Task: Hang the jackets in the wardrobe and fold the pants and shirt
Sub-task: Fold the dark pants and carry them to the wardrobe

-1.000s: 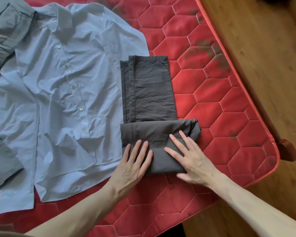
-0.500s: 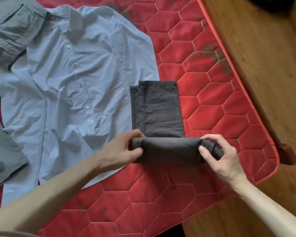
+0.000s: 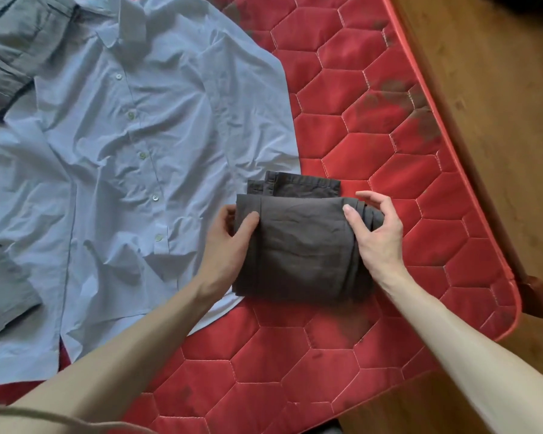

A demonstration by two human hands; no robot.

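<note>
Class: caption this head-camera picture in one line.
Both hands, left and right, fold dark pants beside a blue shirt.

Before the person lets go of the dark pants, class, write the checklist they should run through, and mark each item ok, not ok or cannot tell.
1. Both hands hold the fold: ok. The left hand grips the left edge of the dark pants and the right hand holds the right edge.
2. Edges line up: not ok. A strip of the pant legs sticks out beyond the far edge.
3. Pants lie fully on the red mattress: not ok. The left end overlaps the light blue shirt.
4. Shirt folded: not ok, it lies spread open.
5. Jackets hung: not ok. Grey garments lie beside the shirt.
6. Bundle will hold once released: cannot tell.
</note>
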